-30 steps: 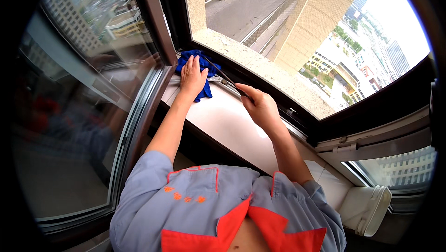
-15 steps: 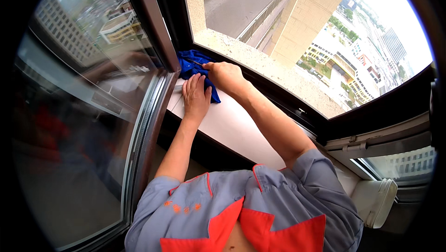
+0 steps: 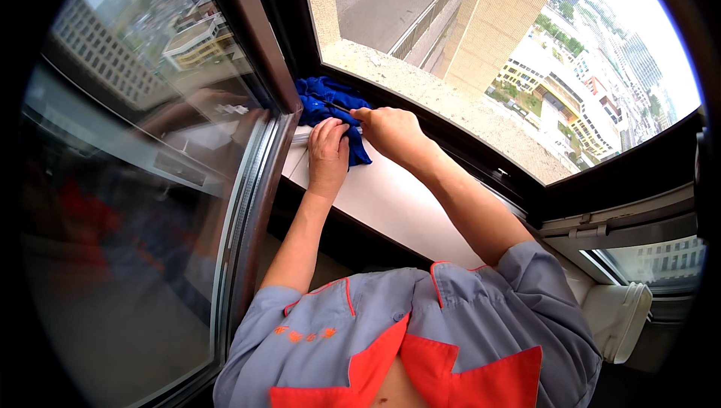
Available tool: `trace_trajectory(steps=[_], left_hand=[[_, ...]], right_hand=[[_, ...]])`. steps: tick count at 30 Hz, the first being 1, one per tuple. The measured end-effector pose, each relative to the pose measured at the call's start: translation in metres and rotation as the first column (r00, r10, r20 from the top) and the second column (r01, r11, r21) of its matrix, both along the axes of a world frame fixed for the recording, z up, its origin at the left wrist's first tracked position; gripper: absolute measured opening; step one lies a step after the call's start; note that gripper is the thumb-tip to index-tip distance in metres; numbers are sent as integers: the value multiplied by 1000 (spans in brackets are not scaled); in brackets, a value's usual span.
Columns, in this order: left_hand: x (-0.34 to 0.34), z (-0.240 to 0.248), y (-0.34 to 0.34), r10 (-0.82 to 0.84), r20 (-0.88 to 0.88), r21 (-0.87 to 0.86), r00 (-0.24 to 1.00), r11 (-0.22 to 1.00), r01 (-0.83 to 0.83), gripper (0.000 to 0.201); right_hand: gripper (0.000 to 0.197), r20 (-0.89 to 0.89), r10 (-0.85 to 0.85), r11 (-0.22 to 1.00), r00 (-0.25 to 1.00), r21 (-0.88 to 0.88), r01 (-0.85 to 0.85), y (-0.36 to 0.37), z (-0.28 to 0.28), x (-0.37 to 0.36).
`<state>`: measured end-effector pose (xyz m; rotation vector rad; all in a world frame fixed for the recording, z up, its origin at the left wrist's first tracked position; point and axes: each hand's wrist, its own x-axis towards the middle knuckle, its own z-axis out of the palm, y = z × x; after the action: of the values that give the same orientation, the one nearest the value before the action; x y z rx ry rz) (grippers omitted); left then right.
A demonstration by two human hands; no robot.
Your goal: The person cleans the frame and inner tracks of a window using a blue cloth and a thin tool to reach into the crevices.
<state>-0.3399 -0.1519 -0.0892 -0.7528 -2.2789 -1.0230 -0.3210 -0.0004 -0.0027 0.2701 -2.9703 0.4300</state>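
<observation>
A crumpled blue cloth (image 3: 359, 149) is bunched in the far left corner of the window frame, partly hanging onto the white sill (image 3: 402, 209). My right hand (image 3: 394, 136) is closed round the end of a thin dark rod-like tool (image 3: 336, 107), whose other end runs into the cloth's folds; its tip is hidden. Just left of it, my left hand (image 3: 328, 158) bends its fingers over the near part of the cloth and holds it against the sill.
An open glass sash (image 3: 150, 220) with a brown frame stands close at my left. Beyond the dark window frame (image 3: 526, 186) lie a stone ledge (image 3: 360, 61) and a long drop to buildings. At the lower right is a white plastic container (image 3: 617, 321).
The whole view has shifted slightly, so hands and cloth appear further right. My left fingers are more bent on the cloth, and more of the dark tool shows.
</observation>
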Motion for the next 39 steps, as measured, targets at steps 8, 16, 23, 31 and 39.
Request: trace_trajectory(steps=[8,16,23,31,39], left_hand=[[-3,2,6,-12,-11,10,1000,1000,12,27],[-1,2,-1,-60,-46,89,997,994,64,16],[34,15,1,-350,-82,100,933,929,357,8],[35,18,7,-450,-13,61,893,891,450,6],[50,16,-1,-518,154,272,841,841,468,7]], right_hand=[[20,-175,1,996,985,-90,-17,-8,-28,-29],[26,-39,-146,961,989,-245,132,39,-21,63],[30,-66,-76,950,995,-309,51,37,3,80],[26,-171,-38,999,985,-42,31,-16,-21,-23],[27,1,-73,989,997,-132,72,12,-14,14]])
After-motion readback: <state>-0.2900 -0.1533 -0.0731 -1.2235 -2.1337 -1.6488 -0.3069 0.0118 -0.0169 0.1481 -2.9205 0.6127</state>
